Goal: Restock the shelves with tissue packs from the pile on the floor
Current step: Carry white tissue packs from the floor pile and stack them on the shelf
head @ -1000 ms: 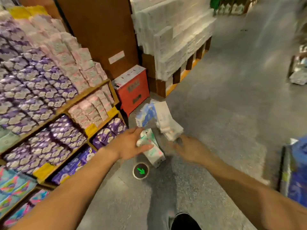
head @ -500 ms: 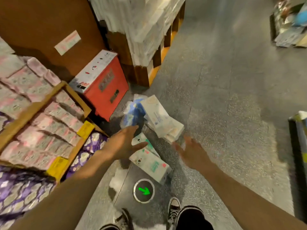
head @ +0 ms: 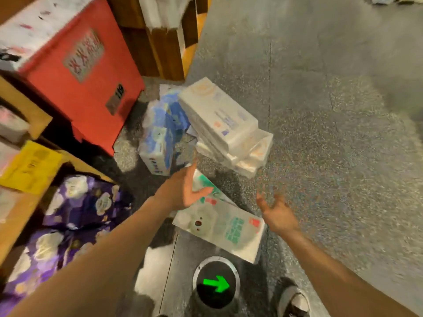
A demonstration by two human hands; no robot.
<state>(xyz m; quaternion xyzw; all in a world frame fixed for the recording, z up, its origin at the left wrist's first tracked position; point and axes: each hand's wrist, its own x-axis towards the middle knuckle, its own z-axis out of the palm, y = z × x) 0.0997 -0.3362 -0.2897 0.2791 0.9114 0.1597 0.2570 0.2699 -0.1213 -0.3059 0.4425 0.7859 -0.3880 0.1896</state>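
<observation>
Above a round floor light with a green arrow point(head: 216, 285) and a grey-and-white shoe point(head: 294, 302), a person reaches with both bare hands toward a white plastic-wrapped tissue pack printed in green and red point(head: 219, 227), which lies flat on the grey speckled floor point(head: 332, 133). The left hand point(head: 183, 191) hovers over the pack's far left corner, its grip spread and fingers straight; whether it touches the wrap cannot be told. The right hand point(head: 278, 215), its grip likewise spread and empty, is just beside the pack's right end. Beyond lie a blue-and-white soft tissue pack point(head: 159, 138) and a tilted stack of white rectangular tissue packs point(head: 224, 124), near a red box with a white top point(head: 75, 72). At left, a wooden shelf point(head: 16, 216) holds purple flowered packs point(head: 77, 209). The step in hand appears to be the pick-up. Next, both hands would need to close on the pack's ends, lift it and turn to the shelf.
</observation>
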